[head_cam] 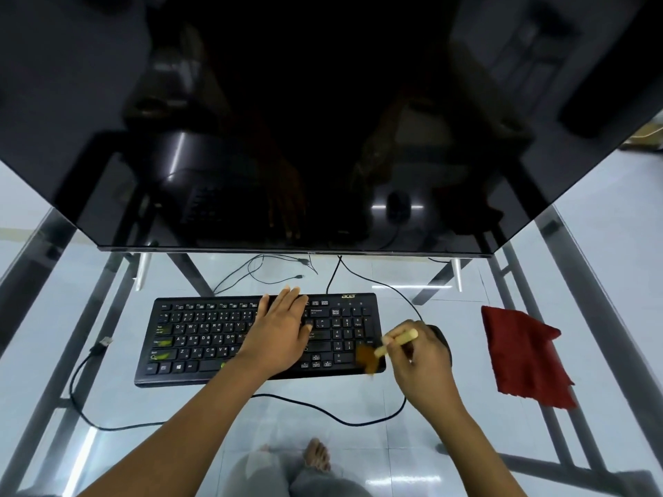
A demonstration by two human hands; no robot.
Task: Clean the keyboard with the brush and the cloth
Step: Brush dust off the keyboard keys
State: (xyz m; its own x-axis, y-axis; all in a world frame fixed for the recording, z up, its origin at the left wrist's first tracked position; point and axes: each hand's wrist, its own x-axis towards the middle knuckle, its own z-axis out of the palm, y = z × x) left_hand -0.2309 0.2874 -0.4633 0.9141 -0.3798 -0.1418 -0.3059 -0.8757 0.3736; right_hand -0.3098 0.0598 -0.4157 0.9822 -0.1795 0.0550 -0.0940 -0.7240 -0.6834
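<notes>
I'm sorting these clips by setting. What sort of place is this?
Probably a home or small-office computer desk: a glass-topped table carrying a large dark monitor, a wired black keyboard, and tiled floor visible beneath.

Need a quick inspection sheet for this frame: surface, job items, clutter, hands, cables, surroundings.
Surface: glass desk top on a metal frame, floor visible through it.
Job's things: black keyboard flat on the glass; brush with bristles at the keyboard's near-right corner; red cloth lying unused to the right.
Clutter: black mouse, mostly hidden behind the right hand.
Hands: left hand pressed flat on the keys; right hand has its grip on the brush handle.
Cables: keyboard cable loops along the near edge; loose USB plug at left; more leads behind the keyboard.
Surroundings: dark monitor overhead, screen off.
</notes>
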